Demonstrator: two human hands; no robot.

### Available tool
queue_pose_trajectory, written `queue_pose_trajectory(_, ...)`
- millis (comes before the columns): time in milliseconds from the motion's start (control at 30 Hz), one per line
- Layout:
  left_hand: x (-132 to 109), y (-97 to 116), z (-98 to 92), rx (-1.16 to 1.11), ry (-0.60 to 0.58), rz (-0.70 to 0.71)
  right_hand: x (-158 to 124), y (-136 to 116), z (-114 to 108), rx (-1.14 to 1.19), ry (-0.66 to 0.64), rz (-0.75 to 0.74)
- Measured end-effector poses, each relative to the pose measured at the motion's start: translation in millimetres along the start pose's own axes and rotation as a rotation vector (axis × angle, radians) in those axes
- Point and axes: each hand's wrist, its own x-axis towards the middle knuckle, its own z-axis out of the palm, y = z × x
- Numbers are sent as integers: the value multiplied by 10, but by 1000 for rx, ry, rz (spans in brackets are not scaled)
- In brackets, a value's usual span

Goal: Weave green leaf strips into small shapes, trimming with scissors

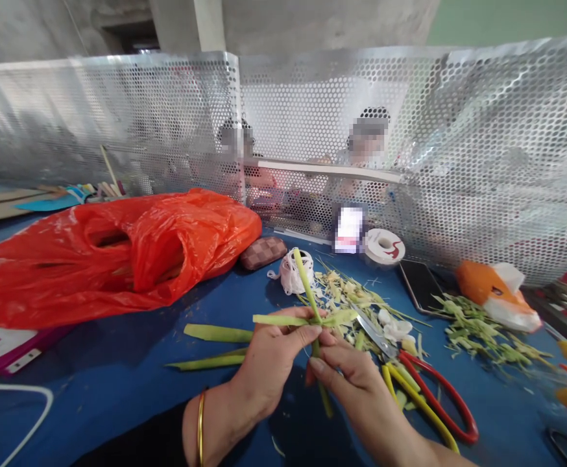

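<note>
My left hand (268,363) and my right hand (349,376) meet over the blue table (118,389), both pinching crossed green leaf strips (313,311). One strip stands up and down, another lies across it. My left hand's fingers close on the crossing point from the left. From below right, my right hand's thumb and fingers grip the lower part of the upright strip. Two loose green strips (215,347) lie on the table just left of my left hand.
Scissors with red and yellow handles (424,389) lie right of my hands among green leaf scraps (482,331). An orange plastic bag (108,253) fills the left. Behind are a white thread ball (290,272), tape roll (385,246), dark phone (422,285), and a perforated metal screen (410,130) with people behind.
</note>
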Motion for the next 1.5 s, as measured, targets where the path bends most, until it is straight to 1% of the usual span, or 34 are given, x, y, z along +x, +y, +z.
queue_pose_trajectory(167, 9, -10, 12, -16, 15, -1, -1, 72, 53, -58, -9, -19)
queue_pose_trajectory(267, 37, -1, -10, -31, -14, -39, -2, 81, 68, -108, 1, -20)
queue_pose_trajectory(367, 73, 51, -57, -6, -51, -62, -21, -19, -28, -226, -72, -28)
queue_pose_trajectory(433, 88, 104, -86, 25, -39, -33, -28, -127, -166, -388, -115, -73)
queue_pose_trajectory(467, 89, 130, -96, 32, -36, -18, -21, -178, -246, -476, -49, -116)
queue_pose_trajectory(533, 82, 171, -102, 51, -61, -5, 24, -249, -399, -652, 167, -222)
queue_pose_trajectory(567, 75, 183, -99, 70, -80, -7, 60, -262, -459, -703, 215, -276)
queue_pose_trajectory(600, 68, 188, -94, 92, -100, -13, 98, -259, -501, -719, 244, -301)
queue_pose_trajectory(633, 62, 186, -87, 115, -117, -21, 135, -241, -525, -708, 221, -293)
queue_pose_trajectory(667, 59, 177, -81, 134, -123, -26, 164, -214, -529, -681, 162, -247)
queue_pose_trajectory(733, 63, 144, -70, 155, -113, -33, 190, -149, -490, -606, 36, -120)
queue_pose_trajectory(767, 70, 121, -67, 157, -100, -35, 185, -119, -455, -570, -7, -63)
queue_pose_trajectory(833, 86, 73, -61, 153, -70, -31, 148, -81, -379, -503, -36, 4)
queue_pose_trajectory(933, 102, 16, -52, 170, -27, 9, 74, -81, -291, -427, -28, 40)
queue_pose_trajectory(1000, 100, 3, -45, 207, 5, 47, 35, -105, -258, -430, -19, 23)
queue_pose_trajectory(1133, 82, 17, -40, 333, 84, 137, -14, -146, -208, -532, 16, -126)
queue_pose_trajectory(1200, 80, 16, -48, 395, 122, 160, -36, -142, -183, -567, 32, -176)
queue_pose_trajectory(1333, 97, -22, -71, 422, 149, 113, -71, -100, -144, -607, 41, -215)
queue_pose_trajectory(1500, 125, -34, -70, 309, 120, 89, -83, -93, -124, -597, 51, -201)
